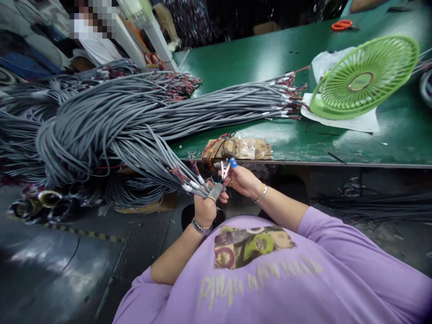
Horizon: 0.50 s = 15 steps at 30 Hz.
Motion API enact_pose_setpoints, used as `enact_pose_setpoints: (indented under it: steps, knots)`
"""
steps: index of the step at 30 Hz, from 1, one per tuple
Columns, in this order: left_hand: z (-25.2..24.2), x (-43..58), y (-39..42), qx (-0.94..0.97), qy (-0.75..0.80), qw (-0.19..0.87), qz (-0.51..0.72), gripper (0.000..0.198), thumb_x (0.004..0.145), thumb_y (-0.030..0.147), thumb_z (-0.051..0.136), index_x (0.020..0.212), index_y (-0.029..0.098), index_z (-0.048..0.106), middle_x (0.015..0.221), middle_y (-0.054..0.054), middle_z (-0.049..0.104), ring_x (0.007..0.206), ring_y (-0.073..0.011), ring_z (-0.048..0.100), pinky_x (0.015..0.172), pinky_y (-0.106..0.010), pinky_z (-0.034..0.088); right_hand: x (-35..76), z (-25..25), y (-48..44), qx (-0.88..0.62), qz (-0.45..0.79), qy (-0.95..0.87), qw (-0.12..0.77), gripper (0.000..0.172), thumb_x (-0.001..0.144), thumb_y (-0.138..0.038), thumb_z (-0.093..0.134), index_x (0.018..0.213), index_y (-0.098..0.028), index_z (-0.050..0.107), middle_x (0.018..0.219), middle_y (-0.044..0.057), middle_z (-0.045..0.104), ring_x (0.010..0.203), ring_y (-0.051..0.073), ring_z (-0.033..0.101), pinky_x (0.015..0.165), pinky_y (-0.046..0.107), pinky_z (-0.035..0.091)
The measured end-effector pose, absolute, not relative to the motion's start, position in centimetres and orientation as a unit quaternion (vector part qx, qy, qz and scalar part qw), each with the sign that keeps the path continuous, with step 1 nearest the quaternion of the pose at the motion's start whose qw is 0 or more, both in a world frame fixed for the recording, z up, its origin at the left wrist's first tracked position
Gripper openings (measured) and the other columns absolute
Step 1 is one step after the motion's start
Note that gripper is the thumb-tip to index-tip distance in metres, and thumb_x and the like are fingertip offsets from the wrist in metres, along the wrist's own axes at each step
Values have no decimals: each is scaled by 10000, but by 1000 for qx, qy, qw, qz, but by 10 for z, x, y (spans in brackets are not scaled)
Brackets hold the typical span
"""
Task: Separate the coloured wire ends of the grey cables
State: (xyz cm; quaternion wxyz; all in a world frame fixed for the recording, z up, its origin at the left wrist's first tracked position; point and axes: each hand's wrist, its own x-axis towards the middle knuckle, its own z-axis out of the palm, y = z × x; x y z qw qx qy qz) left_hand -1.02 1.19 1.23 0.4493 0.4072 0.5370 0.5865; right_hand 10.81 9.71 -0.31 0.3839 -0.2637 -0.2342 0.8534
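My left hand (206, 203) is closed around the ends of several grey cables (189, 182), whose thin coloured wires stick out above the fist. A grey finger cover sits on its thumb. My right hand (241, 179) is closed on a small pink-and-white clip tool (224, 169) right next to those wire ends; a blue cover caps one fingertip. Both hands are held just below the edge of the green table (354, 148). A big bundle of grey cables (111, 121) lies across the table's left part and runs down to my left hand.
A taped brown block (249, 148) with red wires sits at the table edge above my hands. A green fan (364, 78) lies on white sheets at the right. Orange scissors (341, 24) lie far back. Another person (94, 40) sits at the top left. More cables lie on the floor.
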Motion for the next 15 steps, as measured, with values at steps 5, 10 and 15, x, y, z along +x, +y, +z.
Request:
enact_pose_setpoints:
  steps: [5, 10, 15]
  knots:
    - [8, -10, 14, 392, 546, 461, 580, 265, 776, 391, 702, 698, 142, 650, 550, -10, 672, 427, -119, 608, 429, -214, 497, 101, 4, 100, -267, 866, -178, 383, 431, 859, -564, 584, 752, -151, 648, 664, 10, 627, 505, 83, 482, 503, 221, 424]
    - [3, -11, 13, 403, 558, 455, 565, 280, 783, 398, 693, 690, 138, 644, 547, -16, 673, 429, -122, 611, 430, -217, 499, 96, 5, 98, -273, 855, -153, 414, 429, 840, -555, 615, 710, -147, 623, 633, 8, 620, 502, 88, 484, 473, 213, 395]
    - [3, -14, 10, 410, 551, 457, 566, 280, 782, 399, 697, 686, 141, 646, 564, -20, 679, 436, -118, 611, 432, -214, 495, 100, -1, 93, -254, 872, -153, 390, 524, 847, -656, 521, 806, -151, 652, 692, 16, 636, 527, 93, 498, 508, 220, 427]
